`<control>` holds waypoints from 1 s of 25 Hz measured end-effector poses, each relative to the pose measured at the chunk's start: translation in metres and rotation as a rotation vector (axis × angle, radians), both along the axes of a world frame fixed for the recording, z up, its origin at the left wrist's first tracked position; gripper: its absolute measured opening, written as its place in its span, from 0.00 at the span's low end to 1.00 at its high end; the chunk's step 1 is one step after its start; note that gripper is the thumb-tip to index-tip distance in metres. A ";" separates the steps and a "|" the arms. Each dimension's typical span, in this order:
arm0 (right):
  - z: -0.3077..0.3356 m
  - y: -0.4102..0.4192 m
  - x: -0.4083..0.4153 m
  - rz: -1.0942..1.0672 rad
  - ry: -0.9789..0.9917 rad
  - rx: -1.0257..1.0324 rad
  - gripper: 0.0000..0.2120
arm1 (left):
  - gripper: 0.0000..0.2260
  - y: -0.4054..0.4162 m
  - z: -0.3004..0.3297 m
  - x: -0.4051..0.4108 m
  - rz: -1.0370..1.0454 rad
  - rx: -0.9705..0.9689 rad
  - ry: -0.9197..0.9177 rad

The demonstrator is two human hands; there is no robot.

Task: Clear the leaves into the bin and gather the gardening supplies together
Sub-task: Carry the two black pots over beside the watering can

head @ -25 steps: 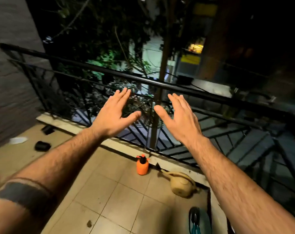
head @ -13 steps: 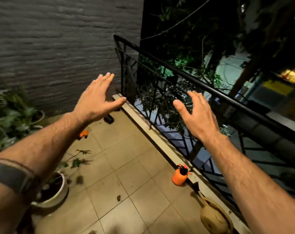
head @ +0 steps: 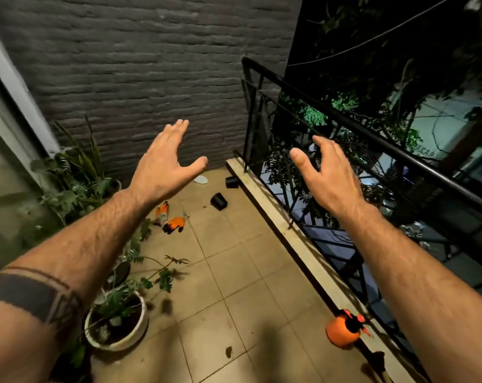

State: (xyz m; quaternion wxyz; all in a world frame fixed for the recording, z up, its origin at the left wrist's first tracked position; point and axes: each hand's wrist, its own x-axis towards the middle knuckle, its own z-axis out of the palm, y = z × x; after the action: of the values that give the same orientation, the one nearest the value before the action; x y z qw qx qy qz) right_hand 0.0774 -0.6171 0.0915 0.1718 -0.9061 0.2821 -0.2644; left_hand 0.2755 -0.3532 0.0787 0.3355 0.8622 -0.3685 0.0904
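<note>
Both my hands are held out in front of me, high above a tiled balcony floor [head: 242, 275]. My left hand [head: 165, 164] is open, fingers spread, holding nothing. My right hand [head: 326, 172] is open too, fingers slightly curled, empty. An orange spray bottle [head: 342, 331] stands on the floor by the railing kerb, below my right forearm. A pair of orange gardening gloves [head: 169, 218] lies on the tiles under my left wrist. Two small black pots [head: 219, 201] lie tipped over further back. A dark fallen leaf [head: 228, 352] and another [head: 166, 305] lie on the tiles. No bin is in view.
A white potted plant [head: 115, 319] stands at the lower left, with more plants [head: 77, 172] along the left wall. A black metal railing [head: 372, 139] runs along the right over a stone kerb [head: 284, 219]. A grey brick wall [head: 140, 73] closes the far end. A white dish [head: 201, 179] lies near it.
The view has swung left from the railing toward the brick wall and plants. The gloves, black pots and white pot have come into view. Both hands stay raised and empty.
</note>
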 end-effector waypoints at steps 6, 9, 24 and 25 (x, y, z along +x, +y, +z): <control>-0.012 -0.083 0.096 0.139 0.033 -0.001 0.42 | 0.42 -0.083 -0.027 0.057 0.074 0.003 0.026; -0.011 -0.131 0.145 0.222 0.073 0.001 0.41 | 0.42 -0.129 -0.033 0.082 0.129 0.017 0.045; -0.072 -0.251 0.455 0.377 0.304 0.034 0.41 | 0.44 -0.272 -0.101 0.342 0.199 0.100 0.168; -0.074 -0.260 0.476 0.373 0.310 0.043 0.41 | 0.44 -0.280 -0.105 0.362 0.197 0.108 0.173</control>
State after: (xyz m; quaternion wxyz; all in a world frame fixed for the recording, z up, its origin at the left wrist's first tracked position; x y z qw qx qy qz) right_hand 0.5530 -0.8767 0.0175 0.1917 -0.9683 0.1385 -0.0800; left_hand 0.6377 -0.6330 -0.0258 0.3084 0.9157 -0.2560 0.0283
